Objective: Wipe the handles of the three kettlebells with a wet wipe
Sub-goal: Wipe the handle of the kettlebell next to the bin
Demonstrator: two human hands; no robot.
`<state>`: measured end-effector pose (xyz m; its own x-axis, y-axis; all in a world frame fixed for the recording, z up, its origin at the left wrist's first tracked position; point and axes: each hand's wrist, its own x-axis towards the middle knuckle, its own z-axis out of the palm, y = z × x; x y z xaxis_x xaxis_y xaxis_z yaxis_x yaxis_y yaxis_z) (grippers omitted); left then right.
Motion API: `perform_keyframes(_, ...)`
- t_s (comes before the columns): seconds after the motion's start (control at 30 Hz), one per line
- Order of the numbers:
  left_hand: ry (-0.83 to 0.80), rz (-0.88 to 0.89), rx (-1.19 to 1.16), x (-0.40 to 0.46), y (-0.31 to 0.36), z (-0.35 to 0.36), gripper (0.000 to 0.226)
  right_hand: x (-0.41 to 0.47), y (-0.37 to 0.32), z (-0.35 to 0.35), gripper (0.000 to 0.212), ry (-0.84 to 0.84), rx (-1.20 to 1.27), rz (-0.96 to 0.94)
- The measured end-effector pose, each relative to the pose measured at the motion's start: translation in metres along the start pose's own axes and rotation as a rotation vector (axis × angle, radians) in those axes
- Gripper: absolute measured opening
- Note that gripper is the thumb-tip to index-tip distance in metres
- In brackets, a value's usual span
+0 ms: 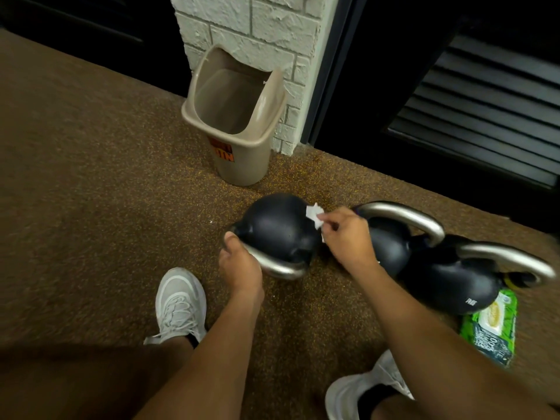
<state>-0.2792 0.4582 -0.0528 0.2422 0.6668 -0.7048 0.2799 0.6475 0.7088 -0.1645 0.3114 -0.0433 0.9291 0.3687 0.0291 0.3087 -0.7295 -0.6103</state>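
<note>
Our right hand (348,234) pinches the wet wipe (315,216), while our left hand (239,262) grips the tipped kettlebell's handle (281,266), which runs left to right just below the wipe fingers (closest of three).

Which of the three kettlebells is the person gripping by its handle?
The leftmost kettlebell, nearest the bin: the left hand grips its handle. The other two stand untouched to its right.
</note>
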Motion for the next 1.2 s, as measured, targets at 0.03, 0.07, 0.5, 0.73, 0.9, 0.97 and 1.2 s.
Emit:
perform_keyframes(0.03,0.002,-0.001,-0.005,-0.001,0.002,0.001,0.072,0.007,-0.003,0.007,0.022,0.001,-0.009,0.008)
perform_keyframes(0.07,0.009,0.0,0.001,-0.002,0.003,0.001,0.07,0.012,-0.007,0.016,0.022,-0.038,-0.023,0.01)
perform_keyframes(0.5,-0.041,-0.01,-0.011,0.0,0.004,0.009,0.041,0.023,-0.018,0.037,0.018,-0.21,-0.055,-0.172)
perform_keyframes(0.73,-0.037,-0.027,-0.06,0.003,0.003,0.01,0.042,0.038,-0.019,0.02,0.02,-0.605,-0.176,-0.275)
perform_keyframes(0.9,-0.052,-0.03,-0.044,0.004,0.005,0.013,0.039,0.048,-0.036,0.029,0.019,-0.338,-0.164,-0.045)
perform_keyframes(0.97,-0.046,-0.029,-0.053,0.005,0.005,0.011,0.036,0.049,-0.064,0.043,0.02,-0.307,-0.086,-0.025)
perform_keyframes(1.2,0.016,0.065,0.009,0.003,0.003,0.007,0.053,0.044,-0.126,0.076,0.024,-0.547,-0.226,-0.154)
